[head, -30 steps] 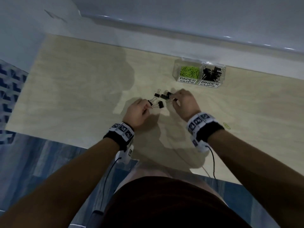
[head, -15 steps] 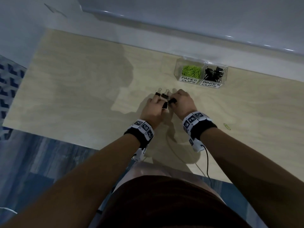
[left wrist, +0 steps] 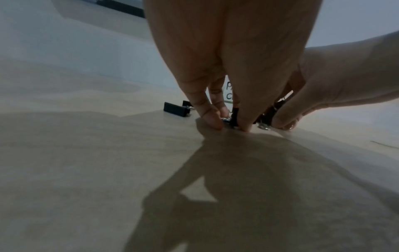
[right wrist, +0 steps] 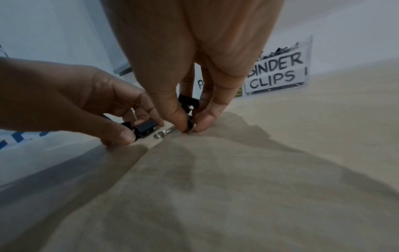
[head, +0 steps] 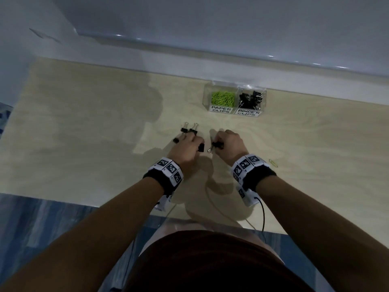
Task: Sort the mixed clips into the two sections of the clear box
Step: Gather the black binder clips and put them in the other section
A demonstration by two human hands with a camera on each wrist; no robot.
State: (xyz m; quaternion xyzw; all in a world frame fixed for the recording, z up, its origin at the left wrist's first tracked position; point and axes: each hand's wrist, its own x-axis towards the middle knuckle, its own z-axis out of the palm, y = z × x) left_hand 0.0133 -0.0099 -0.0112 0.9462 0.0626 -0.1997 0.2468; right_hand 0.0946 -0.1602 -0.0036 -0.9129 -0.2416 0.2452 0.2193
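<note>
Right hand (head: 228, 142) pinching a binder clip (head: 216, 146); left hand (head: 186, 147) pinching another (head: 201, 147). Clear box (head: 263, 98) holding most clips; several binder clips (head: 189, 130), one paper clip (head: 273, 163) remaining on table (head: 84, 133).

Box (head: 234, 97): on the table (head: 84, 144), at its far edge, right of centre.
Left section: holds paper clips (head: 223, 98); label faces the near edge.
Right section: holds binder clips (head: 251, 99); label faces the near edge.
Loose binder clips (head: 189, 130): on the table, nearer than the box and to its left, touching the left hand's fingertips.
Left hand (head: 186, 149): on the table, just left of the right hand (head: 228, 144).
Stray paper clip (head: 273, 162): on the table, right of the right wrist, well apart from the box.
</note>
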